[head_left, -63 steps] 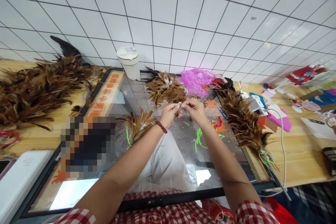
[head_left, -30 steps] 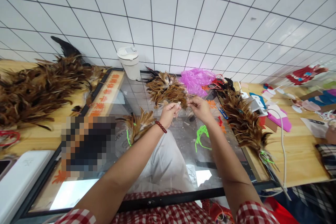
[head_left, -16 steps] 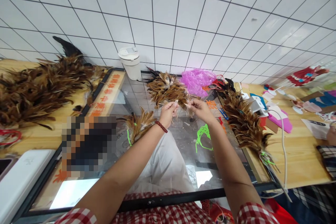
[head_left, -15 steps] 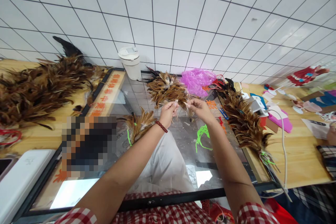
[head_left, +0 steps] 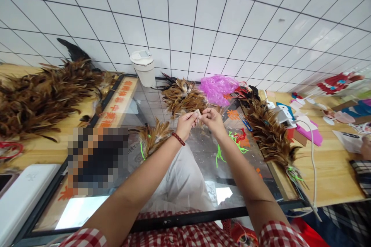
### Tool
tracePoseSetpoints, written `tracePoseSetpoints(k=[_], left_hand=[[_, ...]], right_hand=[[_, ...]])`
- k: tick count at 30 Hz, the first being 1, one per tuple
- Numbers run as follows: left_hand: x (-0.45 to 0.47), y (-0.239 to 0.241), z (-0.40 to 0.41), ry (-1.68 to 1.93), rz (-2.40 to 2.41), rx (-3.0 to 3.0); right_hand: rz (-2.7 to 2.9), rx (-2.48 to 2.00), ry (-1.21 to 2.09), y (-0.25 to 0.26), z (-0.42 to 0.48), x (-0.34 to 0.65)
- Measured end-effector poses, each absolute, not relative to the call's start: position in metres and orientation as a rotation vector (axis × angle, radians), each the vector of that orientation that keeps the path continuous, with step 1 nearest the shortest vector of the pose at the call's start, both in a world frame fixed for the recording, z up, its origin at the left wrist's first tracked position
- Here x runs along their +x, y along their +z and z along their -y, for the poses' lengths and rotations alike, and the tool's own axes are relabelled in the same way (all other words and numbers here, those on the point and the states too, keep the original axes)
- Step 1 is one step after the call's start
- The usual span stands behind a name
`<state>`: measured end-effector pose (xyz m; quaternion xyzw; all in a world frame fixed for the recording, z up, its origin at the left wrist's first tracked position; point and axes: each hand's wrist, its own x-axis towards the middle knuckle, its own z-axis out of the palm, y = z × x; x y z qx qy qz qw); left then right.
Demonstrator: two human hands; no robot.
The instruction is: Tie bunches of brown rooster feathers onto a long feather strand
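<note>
My left hand (head_left: pixel 186 122) and my right hand (head_left: pixel 211 119) meet over the glass table top (head_left: pixel 185 170), fingertips pinched together on the pale quill ends of a small bunch of brown feathers (head_left: pixel 198 113). A red bead bracelet (head_left: pixel 177 139) sits on my left wrist. Just behind the hands lies a loose heap of brown feathers (head_left: pixel 181 96). A tied feather bundle with green cord (head_left: pixel 152 137) lies left of my left forearm.
A white lidded cup (head_left: pixel 143 68) stands by the tiled wall. A pink plastic bag (head_left: pixel 218 88) lies behind. A large feather pile (head_left: pixel 43 92) covers the left wooden bench, and a long feather string (head_left: pixel 268 133) runs along the right. Green cords (head_left: pixel 222 150) lie on the glass. Another person's hand (head_left: pixel 365 147) shows at far right.
My right hand had drawn away to the right, then came back to meet the left hand at the feather quills. The left hand has barely moved.
</note>
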<state>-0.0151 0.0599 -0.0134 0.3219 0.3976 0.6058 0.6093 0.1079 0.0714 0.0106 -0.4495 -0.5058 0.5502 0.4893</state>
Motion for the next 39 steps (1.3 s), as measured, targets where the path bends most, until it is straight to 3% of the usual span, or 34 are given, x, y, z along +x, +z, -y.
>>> tracePoseSetpoints(k=[12,26,35,39], left_hand=[[-0.019,-0.008,-0.059,1.286,-0.846,0.642],[-0.018,-0.012,-0.062,1.434,-0.836,0.609],[-0.015,-0.012,-0.062,1.459,-0.838,0.611],[-0.014,-0.012,-0.06,1.43,-0.863,0.62]], right_hand=[[1.249,-1.176,1.411,0.013,-0.071,0.112],[1.843,-1.174,0.726,0.019,-0.059,0.108],[1.417,-1.159,1.344,0.031,-0.073,0.134],[1.471,-1.1,1.316,0.032,-0.069,0.127]])
